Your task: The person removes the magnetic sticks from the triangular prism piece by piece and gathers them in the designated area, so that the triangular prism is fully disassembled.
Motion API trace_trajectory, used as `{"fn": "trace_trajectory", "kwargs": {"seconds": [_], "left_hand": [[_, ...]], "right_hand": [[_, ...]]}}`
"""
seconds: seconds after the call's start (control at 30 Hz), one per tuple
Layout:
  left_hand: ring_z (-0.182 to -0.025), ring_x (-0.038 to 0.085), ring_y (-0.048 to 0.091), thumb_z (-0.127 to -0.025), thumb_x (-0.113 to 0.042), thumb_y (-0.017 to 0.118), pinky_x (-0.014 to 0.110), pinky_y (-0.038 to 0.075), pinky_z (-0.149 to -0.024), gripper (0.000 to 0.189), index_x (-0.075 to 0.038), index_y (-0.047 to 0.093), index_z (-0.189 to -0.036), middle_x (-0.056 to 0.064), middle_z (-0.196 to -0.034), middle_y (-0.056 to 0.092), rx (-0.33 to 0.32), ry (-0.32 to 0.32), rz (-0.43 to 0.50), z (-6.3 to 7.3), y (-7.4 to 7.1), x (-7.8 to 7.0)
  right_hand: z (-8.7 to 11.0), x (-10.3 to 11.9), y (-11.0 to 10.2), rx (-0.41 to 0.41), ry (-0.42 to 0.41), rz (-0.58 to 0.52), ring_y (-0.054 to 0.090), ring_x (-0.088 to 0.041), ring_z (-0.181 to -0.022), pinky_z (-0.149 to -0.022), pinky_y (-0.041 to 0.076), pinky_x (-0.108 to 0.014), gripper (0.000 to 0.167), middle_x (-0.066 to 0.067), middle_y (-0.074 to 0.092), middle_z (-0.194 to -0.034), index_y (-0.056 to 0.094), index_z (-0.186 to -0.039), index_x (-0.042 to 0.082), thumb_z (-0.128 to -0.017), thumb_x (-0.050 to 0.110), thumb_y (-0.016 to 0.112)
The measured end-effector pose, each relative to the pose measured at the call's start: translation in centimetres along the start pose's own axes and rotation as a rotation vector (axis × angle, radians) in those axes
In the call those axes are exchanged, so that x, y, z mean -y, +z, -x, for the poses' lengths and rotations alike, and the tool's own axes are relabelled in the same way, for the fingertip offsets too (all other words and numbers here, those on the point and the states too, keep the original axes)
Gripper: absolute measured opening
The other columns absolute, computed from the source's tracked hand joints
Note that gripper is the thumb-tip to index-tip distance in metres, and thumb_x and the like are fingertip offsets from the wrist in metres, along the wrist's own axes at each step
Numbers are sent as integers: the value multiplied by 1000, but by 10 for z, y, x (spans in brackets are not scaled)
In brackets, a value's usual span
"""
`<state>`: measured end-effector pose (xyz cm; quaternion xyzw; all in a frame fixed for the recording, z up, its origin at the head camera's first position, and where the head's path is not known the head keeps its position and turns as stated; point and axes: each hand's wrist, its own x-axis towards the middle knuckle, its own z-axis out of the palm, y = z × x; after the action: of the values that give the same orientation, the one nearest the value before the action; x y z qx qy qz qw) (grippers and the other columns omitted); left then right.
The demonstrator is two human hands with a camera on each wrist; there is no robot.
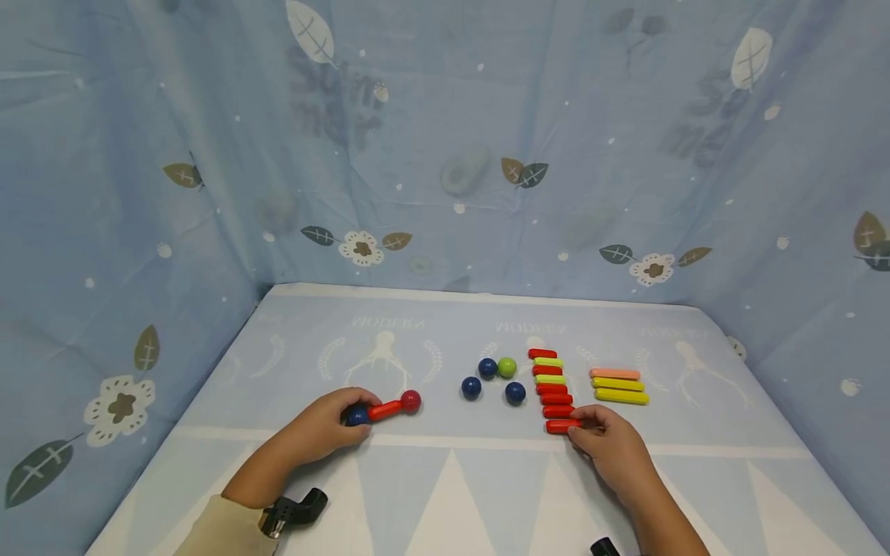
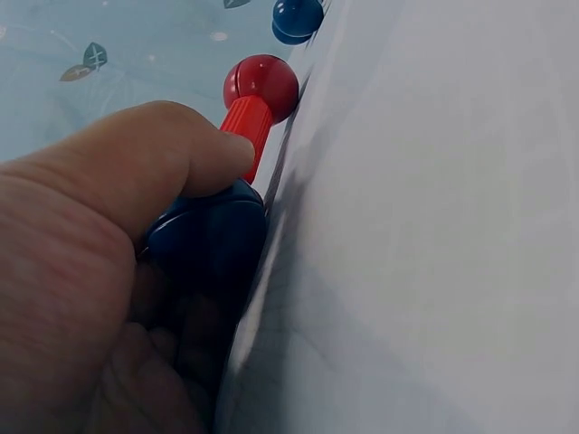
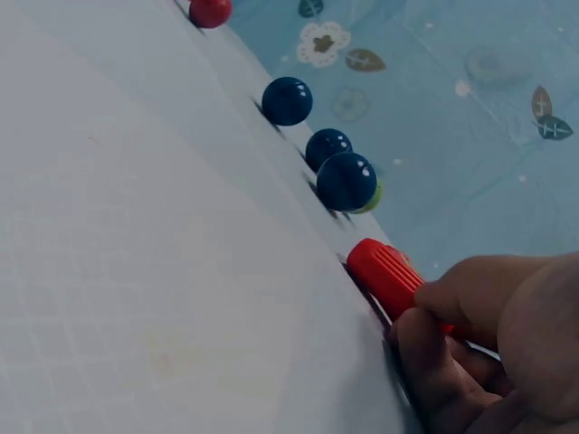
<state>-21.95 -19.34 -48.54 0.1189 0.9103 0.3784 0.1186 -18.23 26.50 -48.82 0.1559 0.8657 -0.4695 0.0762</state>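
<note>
My left hand [image 1: 332, 421] grips a dark blue ball [image 1: 358, 415] at the left of the table. A red rod [image 1: 385, 410] joins that ball to a red ball [image 1: 411, 401], and the left wrist view shows the thumb lying over the blue ball near the rod. On the right, my right hand [image 1: 615, 448] pinches the end of a red rod [image 3: 387, 274] between thumb and fingers. This rod is the nearest in a column of red and yellow-green rods [image 1: 552, 389]. Its far end is hidden by the fingers in the right wrist view.
Several loose dark blue balls [image 1: 471, 388] and a green ball [image 1: 507, 367] lie between the hands. Right of the column are two yellow rods [image 1: 621, 396] and an orange rod [image 1: 615, 374]. A patterned cloth covers the table [image 1: 445, 463]; blue curtains surround it behind and at the sides.
</note>
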Motion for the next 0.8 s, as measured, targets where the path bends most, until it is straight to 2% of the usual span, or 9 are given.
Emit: {"fn": "trace_trajectory", "kwargs": {"seconds": [0.27,0.5,0.8], "left_hand": [[-122,21,58,-88,-22,84,58,45,-111,35,-34,72,-119,-6,-129,67,-16,0,-18,0,0,2],[-122,23,58,-87,-21,85,59,46,-111,35,-34,73,-118,-5,-129,67,-26,-8,-10,3,-2,1],[-118,21,59,-88,-23,85,54,48,-106,33,-33,73,-116,-4,-127,68,5,42,-14,3,-2,2]], "right_hand": [[-1,1,3,-57,30,-66,66,-20,-93,-74,58,-25,35,-14,67,-117,63,-128,6,-98,20,73],[0,4,7,-68,77,-72,66,-21,-98,-80,61,-28,37,-14,66,-124,62,-131,9,-98,21,72],[0,4,6,-79,71,-78,67,-22,-98,-80,62,-29,41,-17,63,-127,60,-135,7,-98,20,73]]}}
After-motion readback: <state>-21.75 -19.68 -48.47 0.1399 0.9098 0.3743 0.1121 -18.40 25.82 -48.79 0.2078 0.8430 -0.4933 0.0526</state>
